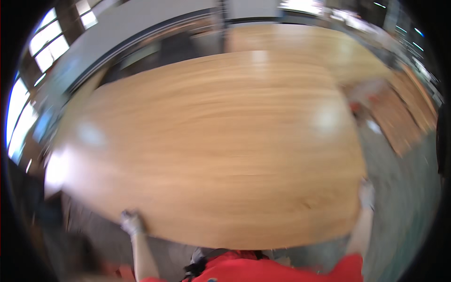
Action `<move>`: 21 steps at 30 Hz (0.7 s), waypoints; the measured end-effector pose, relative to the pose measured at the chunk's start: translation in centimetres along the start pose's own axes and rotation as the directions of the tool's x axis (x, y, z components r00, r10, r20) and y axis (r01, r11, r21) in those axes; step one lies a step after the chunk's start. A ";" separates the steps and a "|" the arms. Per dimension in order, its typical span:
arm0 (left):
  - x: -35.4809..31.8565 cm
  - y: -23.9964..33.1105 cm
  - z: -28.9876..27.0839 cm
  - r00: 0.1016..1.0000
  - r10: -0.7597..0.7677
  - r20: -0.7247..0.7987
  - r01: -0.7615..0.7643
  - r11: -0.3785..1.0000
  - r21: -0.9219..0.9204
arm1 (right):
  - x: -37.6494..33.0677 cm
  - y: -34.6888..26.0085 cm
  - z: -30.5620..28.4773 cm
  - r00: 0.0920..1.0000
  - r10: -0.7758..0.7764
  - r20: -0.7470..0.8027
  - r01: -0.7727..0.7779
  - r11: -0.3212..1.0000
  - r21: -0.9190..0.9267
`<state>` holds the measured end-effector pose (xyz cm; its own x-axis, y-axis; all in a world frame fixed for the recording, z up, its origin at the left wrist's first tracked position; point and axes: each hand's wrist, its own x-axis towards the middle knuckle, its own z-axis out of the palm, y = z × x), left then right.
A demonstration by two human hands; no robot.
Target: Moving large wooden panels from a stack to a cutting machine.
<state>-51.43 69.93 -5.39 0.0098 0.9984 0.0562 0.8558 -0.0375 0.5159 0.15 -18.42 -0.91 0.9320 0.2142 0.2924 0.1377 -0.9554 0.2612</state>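
Observation:
A large, glossy wood-grain board point(225, 136) fills the middle of the head view, wide and light brown, with a small dark mark near its right front. My left hand point(132, 222), in a pale glove with dark fingertips, grips the board's near edge left of my body. At the right edge, my right hand point(367, 193) is closed on the same board, also in a light glove. Motion smears both hands, and the fingers under the board are hidden. My body, in a red shirt, is close against the near edge.
Beyond the board lies another wood-grain panel point(359, 54). Brown boards point(394, 117) are stacked low on the right, above the grey floor point(399, 188). A long pale machine beam point(141, 28) spans the far left, with bright windows point(49, 44) beside it.

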 end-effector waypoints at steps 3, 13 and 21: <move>-6.2 -6.9 1.9 0.947 -0.167 -0.274 -0.070 0.724 -0.686 | 5.2 -6.9 -1.5 0.984 0.105 0.145 -0.177 0.693 0.699; -10.2 -6.7 5.0 0.864 -0.383 0.327 0.314 -0.099 -0.944 | 5.4 -14.7 -4.5 0.954 0.069 0.290 -0.220 0.822 0.526; 11.3 -13.6 1.6 0.904 -0.312 0.291 0.289 -0.054 -0.956 | -2.7 -30.0 -8.1 0.936 0.204 0.288 -0.349 0.666 0.660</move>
<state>-62.19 81.81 -13.12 -0.1079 0.9270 -0.3592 -0.5373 0.2496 0.8056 -9.17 11.34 -2.12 0.9967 -0.0531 0.0616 -0.0119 -0.8447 -0.5352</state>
